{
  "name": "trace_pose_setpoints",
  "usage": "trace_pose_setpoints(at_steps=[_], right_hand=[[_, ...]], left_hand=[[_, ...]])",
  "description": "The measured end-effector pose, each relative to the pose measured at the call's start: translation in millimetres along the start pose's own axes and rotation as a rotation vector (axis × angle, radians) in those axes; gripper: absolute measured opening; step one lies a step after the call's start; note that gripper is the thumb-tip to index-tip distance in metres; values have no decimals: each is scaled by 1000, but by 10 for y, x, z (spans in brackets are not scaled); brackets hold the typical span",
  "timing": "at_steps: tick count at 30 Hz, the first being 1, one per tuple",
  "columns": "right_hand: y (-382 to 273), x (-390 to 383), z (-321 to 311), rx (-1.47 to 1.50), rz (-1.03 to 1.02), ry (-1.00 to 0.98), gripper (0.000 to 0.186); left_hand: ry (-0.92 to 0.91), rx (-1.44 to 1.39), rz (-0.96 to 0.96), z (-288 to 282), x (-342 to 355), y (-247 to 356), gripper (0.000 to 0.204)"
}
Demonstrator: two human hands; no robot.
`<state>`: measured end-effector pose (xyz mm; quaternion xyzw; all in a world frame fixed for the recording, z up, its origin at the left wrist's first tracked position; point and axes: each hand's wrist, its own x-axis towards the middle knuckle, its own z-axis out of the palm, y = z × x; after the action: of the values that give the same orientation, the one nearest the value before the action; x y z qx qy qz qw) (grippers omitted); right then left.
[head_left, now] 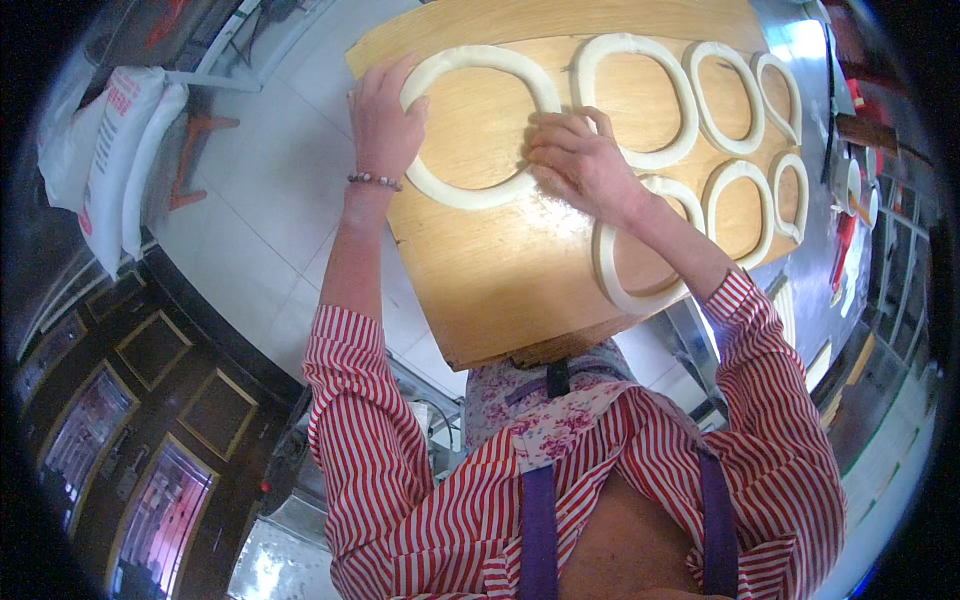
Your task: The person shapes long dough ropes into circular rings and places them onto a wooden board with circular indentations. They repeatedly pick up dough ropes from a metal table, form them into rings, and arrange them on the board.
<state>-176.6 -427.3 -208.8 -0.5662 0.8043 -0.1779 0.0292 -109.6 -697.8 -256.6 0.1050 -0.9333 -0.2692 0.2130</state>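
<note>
A large pale dough ring lies on the wooden board, at its left part. My left hand holds the ring's left side, with the thumb on the dough and the fingers toward the board's far left edge. On the opposite side, my right hand has its fingers curled over the ring's right side; the fingertips are partly hidden. Just right of my right hand lies another dough ring. Beneath my right forearm is a dough ring, partly covered by the arm.
Several more dough rings, among them a rounded one and a narrow pointed one, lie in two rows to the right. A grey metal surface adjoins the board there. White sacks stand at the left, above dark panelled doors.
</note>
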Motion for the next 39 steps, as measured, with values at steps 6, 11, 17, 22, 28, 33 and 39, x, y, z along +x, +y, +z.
trace_pose_setpoints(at_steps=[6, 11, 17, 22, 28, 33, 39], right_hand=[[91, 43, -154, -183, 116, 110, 29], [116, -300, -431, -113, 185, 129, 34], [223, -2505, -1497, 523, 402, 316, 35], [602, -6047, -2586, 243, 747, 452, 33], [1050, -10792, -3433, -30, 1406, 551, 48], [1805, -13945, -4077, -263, 1480, 509, 51], [2212, -15622, -4202, -284, 1451, 543, 51]], left_hand=[[-7, -49, 81, -21, -347, 505, 40], [-214, -208, 171, 74, -769, 1174, 32], [-270, -65, -139, 418, -1078, 3202, 41], [-136, -328, 105, 1319, -1713, 5889, 42], [-603, -447, 399, 2862, -3358, 9643, 54], [-703, -406, 812, 4741, -4559, 12814, 73], [-689, -41, 902, 6340, -5471, 14663, 74]])
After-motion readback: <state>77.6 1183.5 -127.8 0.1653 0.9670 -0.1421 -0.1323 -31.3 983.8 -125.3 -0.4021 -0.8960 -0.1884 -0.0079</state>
